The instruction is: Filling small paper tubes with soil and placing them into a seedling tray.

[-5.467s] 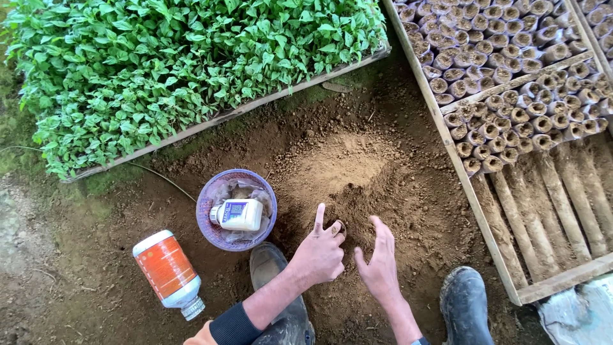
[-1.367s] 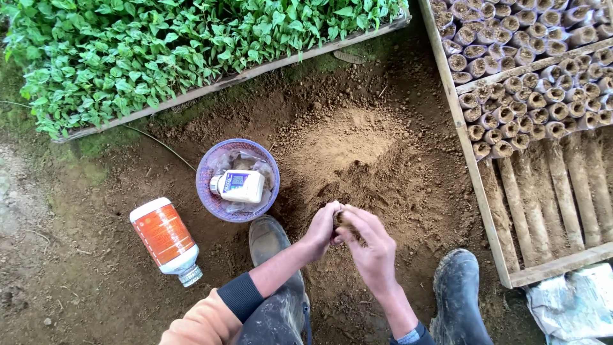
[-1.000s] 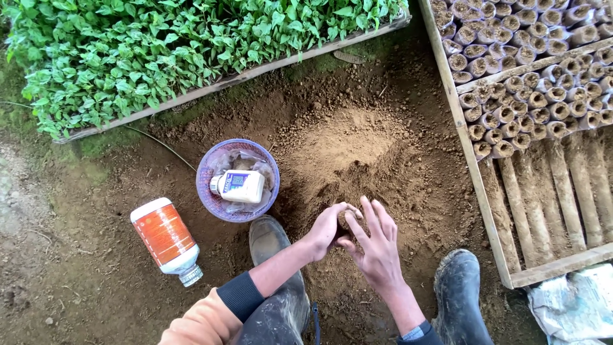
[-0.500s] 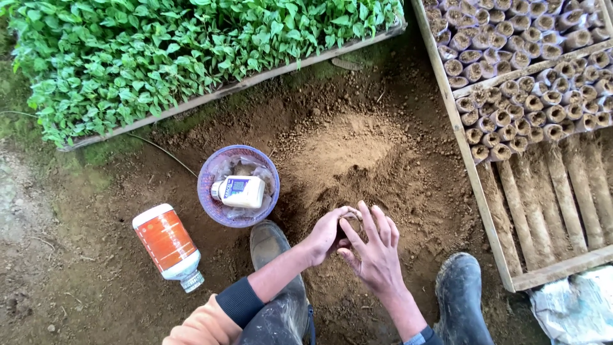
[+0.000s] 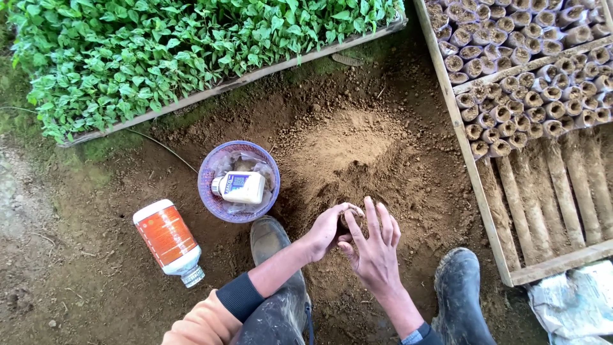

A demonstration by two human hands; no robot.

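Note:
My left hand [image 5: 324, 230] is closed around a small soil-filled tube pot [image 5: 349, 217], held just above the mound of loose brown soil [image 5: 348, 153]. My right hand [image 5: 371, 246] rests against the pot's near side with its fingers spread and raised, the thumb touching the pot. Both hands hover between my two muddy rubber boots [image 5: 461, 297]. The lower part of the pot is hidden by my fingers.
A purple mesh basket [image 5: 211, 203] holding a white bottle [image 5: 239, 186] sits left of the mound. An orange-labelled bottle [image 5: 167, 240] lies on the dirt. A wooden frame [image 5: 469, 163] at right holds several rows of filled tube pots [image 5: 523, 83]. A seedling tray [image 5: 179, 45] spans the top left.
Five seconds ago both hands were open over the soil. Since then the left hand has closed on a small pot, and the right hand's fingers have opened from cupping it to spread beside it.

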